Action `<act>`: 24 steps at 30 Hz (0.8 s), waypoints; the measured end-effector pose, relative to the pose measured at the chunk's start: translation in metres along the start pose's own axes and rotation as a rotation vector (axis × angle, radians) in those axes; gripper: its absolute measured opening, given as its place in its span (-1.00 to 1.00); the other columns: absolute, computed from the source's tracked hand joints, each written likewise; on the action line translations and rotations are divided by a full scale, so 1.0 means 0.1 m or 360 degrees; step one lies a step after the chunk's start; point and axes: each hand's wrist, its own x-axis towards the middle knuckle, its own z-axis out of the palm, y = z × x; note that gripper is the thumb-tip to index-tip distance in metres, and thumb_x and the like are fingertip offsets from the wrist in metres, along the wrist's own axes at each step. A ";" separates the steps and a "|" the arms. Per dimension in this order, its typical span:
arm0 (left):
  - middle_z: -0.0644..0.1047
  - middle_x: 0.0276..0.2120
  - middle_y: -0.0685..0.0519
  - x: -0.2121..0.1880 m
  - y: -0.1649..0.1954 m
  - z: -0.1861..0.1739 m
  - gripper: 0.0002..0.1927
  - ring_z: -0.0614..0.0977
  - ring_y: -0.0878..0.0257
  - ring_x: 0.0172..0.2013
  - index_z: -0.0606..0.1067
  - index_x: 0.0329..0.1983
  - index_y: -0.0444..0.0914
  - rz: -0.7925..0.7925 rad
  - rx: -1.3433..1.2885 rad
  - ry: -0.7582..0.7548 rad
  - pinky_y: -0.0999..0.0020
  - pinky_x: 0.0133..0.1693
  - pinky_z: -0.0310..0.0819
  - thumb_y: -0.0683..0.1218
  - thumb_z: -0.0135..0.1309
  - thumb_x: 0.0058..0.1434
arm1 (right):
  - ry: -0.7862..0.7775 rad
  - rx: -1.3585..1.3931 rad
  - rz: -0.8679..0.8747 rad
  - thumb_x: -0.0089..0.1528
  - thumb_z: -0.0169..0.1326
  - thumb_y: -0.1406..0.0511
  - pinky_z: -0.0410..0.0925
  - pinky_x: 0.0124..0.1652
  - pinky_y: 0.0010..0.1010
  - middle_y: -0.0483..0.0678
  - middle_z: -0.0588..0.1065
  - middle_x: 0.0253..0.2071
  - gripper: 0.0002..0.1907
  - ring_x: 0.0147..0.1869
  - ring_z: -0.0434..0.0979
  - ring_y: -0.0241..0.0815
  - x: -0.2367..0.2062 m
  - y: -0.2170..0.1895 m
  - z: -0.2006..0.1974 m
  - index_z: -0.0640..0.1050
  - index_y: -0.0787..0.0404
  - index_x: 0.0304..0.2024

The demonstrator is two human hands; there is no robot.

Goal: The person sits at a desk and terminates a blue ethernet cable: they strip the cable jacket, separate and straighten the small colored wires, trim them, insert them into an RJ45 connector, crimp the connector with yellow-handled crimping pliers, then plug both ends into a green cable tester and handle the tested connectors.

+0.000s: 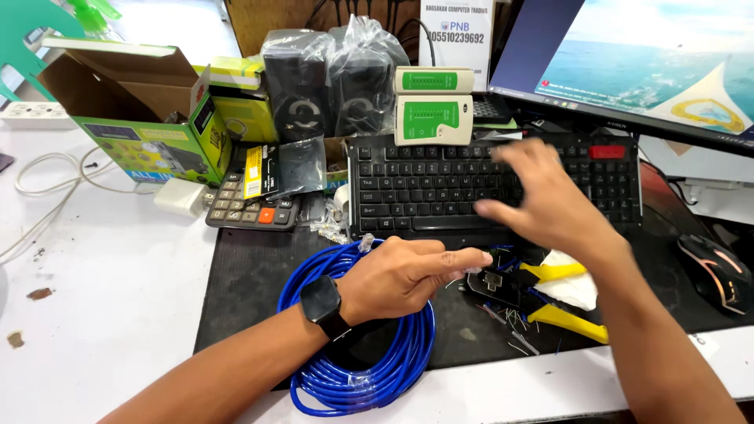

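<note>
The left hand point(404, 276) has its fingers pinched together at the tips, and something small and clear sits between them, probably a cable plug, though the view is too blurred to be sure. Just right of those fingertips lies a crimping tool point(542, 297) with a black head and yellow handles, resting flat on the black desk mat point(243, 275). A crumpled white tissue point(572, 284) lies between the handles. Below and behind the left fingers, under the wrist and its black watch point(320, 301), a coil of blue network cable point(365, 369) rests on the mat, one end rising towards the pinched fingertips.

The right hand point(542, 200) hovers above, fingers spread and loose, grasping nothing, over the right half of a black keyboard point(416, 192). Beyond its fingertips stands a green and white cable tester point(433, 106) in two parts, propped against the keyboard's far edge. Well left of both hands sit a calculator point(250, 206) and an open green box point(149, 118); far right lies a mouse point(716, 271).
</note>
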 end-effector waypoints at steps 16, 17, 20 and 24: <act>0.55 -0.38 0.04 0.01 -0.02 -0.04 -0.38 0.67 0.11 -0.37 0.38 0.40 -0.01 0.0044 0.0039 -0.0062 0.24 -0.29 0.59 -0.28 0.03 0.28 | 0.0462 0.0977 0.0287 0.02 0.38 0.31 0.39 0.22 -0.12 0.14 0.47 0.15 0.09 0.21 0.53 -0.03 1.07 -0.26 0.42 -0.02 0.28 0.41; 0.55 -0.36 0.02 0.01 -0.02 -0.05 -0.35 0.67 0.09 -0.35 0.36 0.42 -0.05 0.0062 0.0020 -0.0050 0.24 -0.27 0.60 -0.30 0.00 0.25 | 0.0434 0.1066 0.0325 0.08 0.32 0.36 0.42 0.18 -0.15 0.11 0.47 0.13 0.07 0.16 0.55 -0.07 1.03 -0.22 0.39 -0.06 0.24 0.46; 0.58 -0.33 -0.04 0.01 -0.02 -0.04 -0.50 0.69 0.06 -0.37 0.37 0.33 -0.18 -0.0159 -0.0112 0.0030 0.24 -0.32 0.58 -0.23 0.03 0.31 | 0.0395 0.1546 0.0298 0.16 0.18 0.41 0.45 0.17 -0.18 0.05 0.45 0.13 -0.09 0.15 0.55 -0.14 0.88 -0.06 0.26 0.03 0.26 0.47; 0.58 -0.50 -0.04 0.05 -0.03 0.00 -0.85 0.69 0.08 -0.46 0.45 0.00 -0.29 -0.0326 -0.0224 0.0121 0.26 -0.40 0.53 -0.16 0.03 0.41 | 0.0581 0.2474 0.0472 0.25 0.15 0.39 0.43 0.28 -0.13 0.06 0.45 0.14 -0.37 0.24 0.56 -0.10 0.47 0.18 0.07 0.22 0.40 0.30</act>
